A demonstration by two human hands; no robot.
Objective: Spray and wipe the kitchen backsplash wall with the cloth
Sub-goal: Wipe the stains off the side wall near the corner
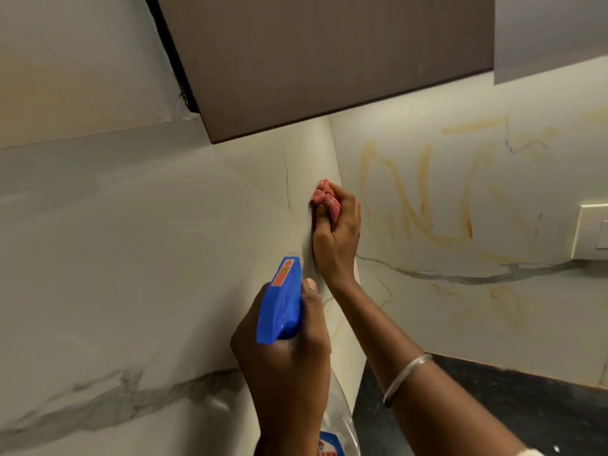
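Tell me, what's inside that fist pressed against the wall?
A bunched pink cloth pokes out of the top of the right hand, against the marble wall. The rest of the cloth is hidden by the fingers.

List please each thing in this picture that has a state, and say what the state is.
Left hand: closed around the spray bottle.
Right hand: closed on the cloth, pressing it to the wall.
Spray bottle: held upright, nozzle toward the wall.
Cloth: bunched up, against the wall.
Right wall: smeared with yellow streaks.
Left wall: no streaks visible.
Cabinet: closed.
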